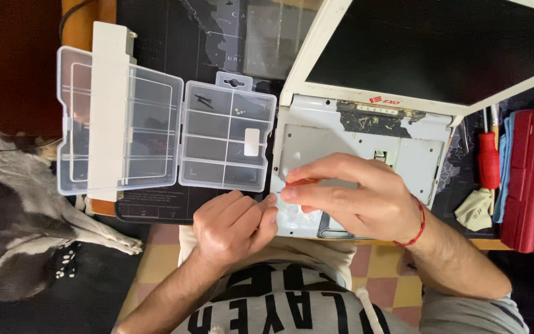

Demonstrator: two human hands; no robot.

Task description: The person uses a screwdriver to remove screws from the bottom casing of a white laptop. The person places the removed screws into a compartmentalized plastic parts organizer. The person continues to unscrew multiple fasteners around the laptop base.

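We see bare forearms with no sleeves reaching the wrists. A thin red string bracelet [419, 222] circles the right wrist. We wear a grey top [292, 303] printed with large black block letters, a pale drawstring cord [369, 309] hanging down its front.

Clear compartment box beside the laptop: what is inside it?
The clear compartment box holds dark screws, tiny pale bits and a white piece. Other compartments look empty. A white strip covers part of its lid.
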